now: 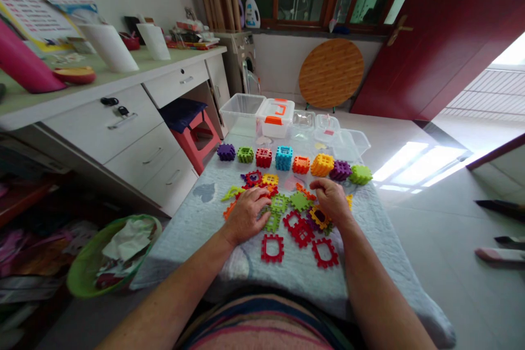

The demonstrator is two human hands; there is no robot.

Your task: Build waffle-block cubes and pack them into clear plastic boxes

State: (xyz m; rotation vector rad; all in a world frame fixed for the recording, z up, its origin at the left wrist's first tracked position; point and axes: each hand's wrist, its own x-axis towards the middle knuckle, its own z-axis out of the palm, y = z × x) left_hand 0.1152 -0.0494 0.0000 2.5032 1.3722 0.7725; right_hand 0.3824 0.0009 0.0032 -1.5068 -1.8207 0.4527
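Observation:
A pile of flat toothed plastic tiles (295,213) in red, green, yellow and orange lies on a pale blue cloth (197,229). My left hand (245,213) rests on the pile's left side, fingers curled over green and orange tiles. My right hand (331,197) sits on the right side, fingers bent in a pinch at an orange tile. Behind the pile stands a row of assembled cubes, from a purple cube (226,152) to a green cube (360,174). Two red tiles (273,248) lie nearest to me.
Clear plastic boxes (241,109) and a white box with orange latches (275,116) stand behind the cubes. A white desk with drawers (135,120) and a red stool (196,134) are on the left. A green basket (110,254) sits on the floor at left.

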